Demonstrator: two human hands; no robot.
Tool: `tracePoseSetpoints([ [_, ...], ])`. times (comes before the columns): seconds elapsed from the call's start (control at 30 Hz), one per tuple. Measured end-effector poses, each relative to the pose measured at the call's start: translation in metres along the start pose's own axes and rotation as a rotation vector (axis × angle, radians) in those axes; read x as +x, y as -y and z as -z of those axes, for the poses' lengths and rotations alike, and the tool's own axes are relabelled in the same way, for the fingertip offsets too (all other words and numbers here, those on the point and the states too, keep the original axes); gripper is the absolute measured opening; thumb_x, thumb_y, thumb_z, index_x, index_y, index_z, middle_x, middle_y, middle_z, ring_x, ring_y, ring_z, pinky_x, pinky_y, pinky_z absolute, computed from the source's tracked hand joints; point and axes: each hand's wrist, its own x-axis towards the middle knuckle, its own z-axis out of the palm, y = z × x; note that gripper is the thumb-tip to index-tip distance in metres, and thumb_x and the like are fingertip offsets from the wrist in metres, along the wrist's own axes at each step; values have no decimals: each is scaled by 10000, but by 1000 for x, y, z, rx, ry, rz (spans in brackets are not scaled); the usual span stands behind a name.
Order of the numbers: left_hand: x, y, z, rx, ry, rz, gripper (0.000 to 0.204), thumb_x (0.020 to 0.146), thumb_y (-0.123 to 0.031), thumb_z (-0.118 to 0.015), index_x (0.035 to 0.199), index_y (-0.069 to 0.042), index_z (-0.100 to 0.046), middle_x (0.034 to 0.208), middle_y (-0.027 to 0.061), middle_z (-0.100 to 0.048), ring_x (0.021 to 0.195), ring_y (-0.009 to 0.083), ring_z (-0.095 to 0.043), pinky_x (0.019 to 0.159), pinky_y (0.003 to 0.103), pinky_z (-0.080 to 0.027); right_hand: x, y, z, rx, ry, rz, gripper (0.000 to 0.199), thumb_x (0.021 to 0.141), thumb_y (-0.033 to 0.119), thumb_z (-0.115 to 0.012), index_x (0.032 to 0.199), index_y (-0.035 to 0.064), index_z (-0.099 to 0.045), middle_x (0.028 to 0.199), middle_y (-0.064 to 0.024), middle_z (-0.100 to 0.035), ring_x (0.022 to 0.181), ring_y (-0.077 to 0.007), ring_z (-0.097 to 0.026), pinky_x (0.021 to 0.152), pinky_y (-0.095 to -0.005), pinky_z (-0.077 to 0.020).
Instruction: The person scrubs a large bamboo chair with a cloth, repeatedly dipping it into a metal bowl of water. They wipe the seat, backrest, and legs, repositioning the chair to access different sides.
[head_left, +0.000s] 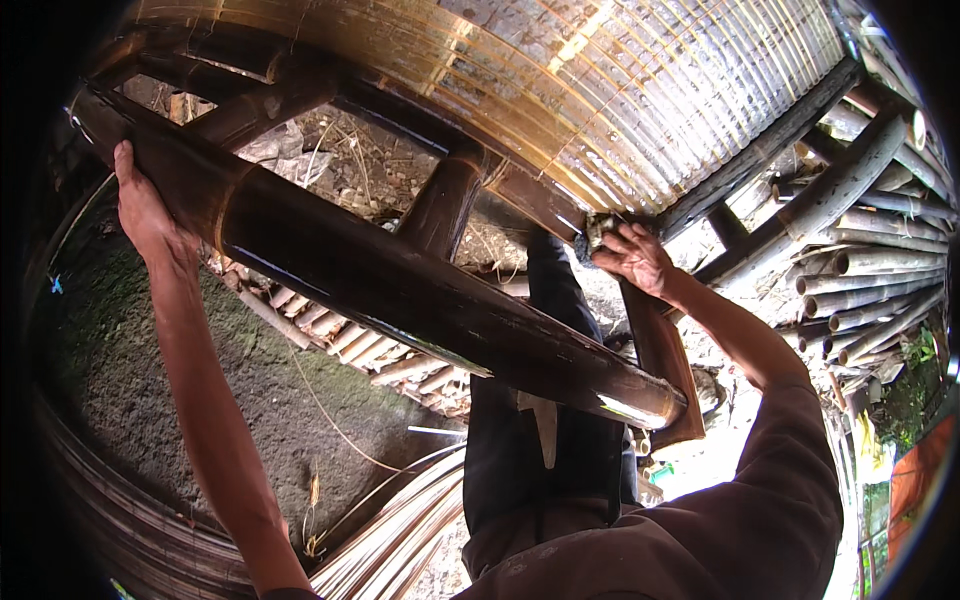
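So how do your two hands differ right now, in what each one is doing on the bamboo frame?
The left hand wraps the end of the thick dark bamboo pole, arm stretched far out; the right hand pinches a small grey object against the frame's slatted panel, elbow bent. Both are bare and raised at the frame.

Stack of pale bamboo poles [880, 270] at right, cut ends facing inward. Bundle of thin split bamboo strips [400, 535] curving across lower centre. Dark, mossy ground [130, 340] at left, crossed by a loose thin fibre [330, 420]. Row of short bamboo pieces [360, 345] lying side by side on the ground. Orange object [915, 470] at far right edge, too blurred to identify.
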Motion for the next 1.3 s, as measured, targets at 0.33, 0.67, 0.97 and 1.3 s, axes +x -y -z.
tracePoseSetpoints([
  [0.33,-1,6,-6,-26,13,-7,491,924,-387,-637,1255,-31,-566,1144,95,-653,984,257,-639,909,374,-517,-4,-14,0,271,-6,-40,243,875,373,-611,1099,282,-623,1039,3,-532,1051,-203,-518,915,-374,-393],
  [0.67,-10,-3,-11,92,-37,113,523,909,-421,-644,1259,-39,-578,1176,70,-635,1021,229,-622,920,340,-501,196,-32,36,124,72,-285,443,908,251,-512,1343,335,-530,1416,24,-468,1215,-234,-448,1072,-401,-319],
  [0.97,-35,-11,-35,-10,-26,-59,605,877,-446,-651,1288,-40,-473,1099,80,-584,945,213,-592,792,369,-513,335,-66,0,1121,-245,-233,487,960,292,-514,1415,226,-356,1471,-76,-431,1372,-282,-383,1141,-439,-322],
  [1.3,-36,-11,-40,-35,29,-130,469,938,-406,-592,1183,-16,-499,1001,47,-558,876,152,-541,750,305,-472,374,-60,-5,3020,-62,420,479,1021,300,-407,1456,108,-348,1506,-128,-392,1370,-338,-385,1182,-480,-217],
])
